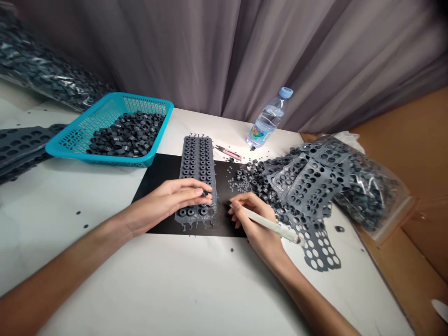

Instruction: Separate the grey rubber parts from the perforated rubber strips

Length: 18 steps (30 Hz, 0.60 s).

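My left hand (182, 196) is over the lower part of a grey rubber sheet (198, 163) with rows of ring-shaped parts, and pinches a small dark ring (205, 192) between thumb and fingers. The sheet lies upright in view on a black mat (157, 177). To its right, my right hand (254, 217) is closed around a white pen-like tool (269, 224), whose tip end points toward the sheet. Small grey bits (238, 183) and loose dark rings (259, 179) lie just beyond my right hand.
A blue basket (159, 140) of dark rings stands at the back left, near a filled plastic bag (52, 74) and stacked sheets (24, 144). Pink-handled snips (231, 153) and a water bottle (268, 121) are behind the mat. Punched sheets (315, 182) and another bag (371, 196) sit right.
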Tool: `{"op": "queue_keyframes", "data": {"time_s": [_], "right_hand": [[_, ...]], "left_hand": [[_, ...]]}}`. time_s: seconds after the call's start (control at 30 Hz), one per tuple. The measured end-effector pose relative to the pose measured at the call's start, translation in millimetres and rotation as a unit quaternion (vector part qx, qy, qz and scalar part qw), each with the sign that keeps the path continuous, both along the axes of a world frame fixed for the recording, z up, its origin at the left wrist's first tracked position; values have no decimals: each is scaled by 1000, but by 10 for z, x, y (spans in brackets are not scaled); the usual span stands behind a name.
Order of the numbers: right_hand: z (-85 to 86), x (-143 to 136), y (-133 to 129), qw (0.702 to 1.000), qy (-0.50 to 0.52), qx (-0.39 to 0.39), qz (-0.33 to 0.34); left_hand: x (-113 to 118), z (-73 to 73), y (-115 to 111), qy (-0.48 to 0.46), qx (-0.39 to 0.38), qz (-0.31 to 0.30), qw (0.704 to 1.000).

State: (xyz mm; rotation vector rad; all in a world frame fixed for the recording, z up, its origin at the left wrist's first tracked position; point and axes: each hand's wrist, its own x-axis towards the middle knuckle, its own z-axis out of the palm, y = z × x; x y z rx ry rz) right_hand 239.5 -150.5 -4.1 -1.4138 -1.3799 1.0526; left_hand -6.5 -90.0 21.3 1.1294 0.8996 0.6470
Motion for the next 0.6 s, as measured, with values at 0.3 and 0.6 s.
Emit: {"op": "queue_keyframes", "data": {"time_s": [0.3, 0.6], "right_hand": [[5, 55, 30, 994, -108, 20, 8], [50, 51, 31, 989, -147, 27, 18]], "left_hand": [[8, 42, -57, -30, -46, -70, 996], [14, 187, -75, -45, -32, -78, 995]]}}
